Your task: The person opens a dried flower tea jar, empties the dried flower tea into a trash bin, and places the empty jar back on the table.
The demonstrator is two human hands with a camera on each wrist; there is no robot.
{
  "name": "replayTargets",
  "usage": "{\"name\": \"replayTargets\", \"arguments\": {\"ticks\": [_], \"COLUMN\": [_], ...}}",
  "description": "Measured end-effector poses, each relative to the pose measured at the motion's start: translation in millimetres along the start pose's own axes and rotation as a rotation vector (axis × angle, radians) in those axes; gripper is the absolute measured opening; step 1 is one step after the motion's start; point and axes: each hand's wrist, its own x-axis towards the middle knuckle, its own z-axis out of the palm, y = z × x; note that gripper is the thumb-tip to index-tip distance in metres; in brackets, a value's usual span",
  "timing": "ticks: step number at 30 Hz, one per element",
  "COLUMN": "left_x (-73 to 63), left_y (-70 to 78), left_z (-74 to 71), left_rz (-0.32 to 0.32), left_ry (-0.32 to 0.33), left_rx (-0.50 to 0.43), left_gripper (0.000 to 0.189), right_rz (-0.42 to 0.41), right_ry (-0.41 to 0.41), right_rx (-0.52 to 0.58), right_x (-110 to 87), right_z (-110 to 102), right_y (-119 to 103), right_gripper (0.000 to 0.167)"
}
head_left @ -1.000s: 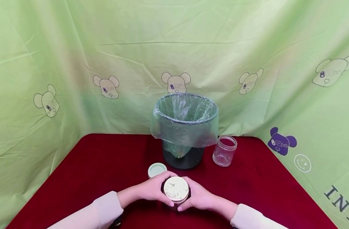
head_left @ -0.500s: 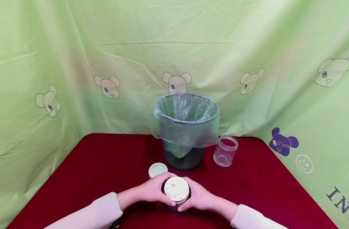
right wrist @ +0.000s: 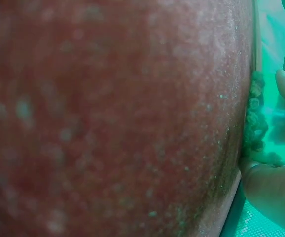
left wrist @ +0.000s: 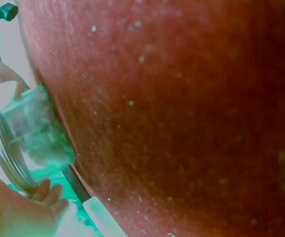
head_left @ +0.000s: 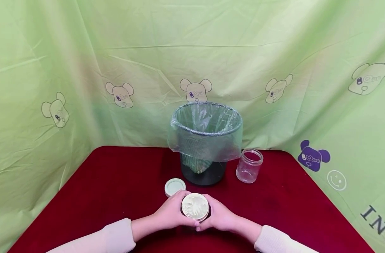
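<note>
Our left hand (head_left: 172, 212) and right hand (head_left: 223, 215) curled around a pale-topped jar (head_left: 194, 206), lower centre, open glass jar (head_left: 248, 172), right, lined bin (head_left: 204, 177), centre.

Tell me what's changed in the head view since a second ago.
The left hand has shifted its grip slightly, its thumb now closer to that of the right hand. The top of the held jar looks different; I can't tell whether it turned or tilted. Nothing was newly taken or let go. The bin, clear jar and pale round lid stayed put.
</note>
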Motion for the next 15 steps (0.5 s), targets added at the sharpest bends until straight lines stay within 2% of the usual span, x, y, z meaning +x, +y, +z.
{"name": "replayTargets", "arguments": {"ticks": [5, 9, 13, 15], "left_x": [-2.0, -1.6, 0.5, 2.5], "left_y": [4.2, 3.5, -2.1, -7.0], "left_z": [0.8, -1.0, -6.5, -10.5], "left_rz": [-0.034, -0.018, 0.013, 0.033], "left_ry": [0.007, -0.008, -0.055, -0.099], "left_rx": [0.052, 0.053, 0.037, 0.01], "left_gripper": [0.076, 0.078, 0.082, 0.085], "right_rz": [0.005, 0.002, 0.0, -0.001], "right_ry": [-0.013, -0.018, -0.023, -0.028], "right_rx": [0.005, 0.02, 0.018, 0.012], "right_x": [-0.5, -0.3, 0.4, 0.6], "right_z": [-1, -1, -2, -2], "right_y": [-1, -3, -3, -3], "right_gripper": [0.084, 0.084, 0.084, 0.083]}}
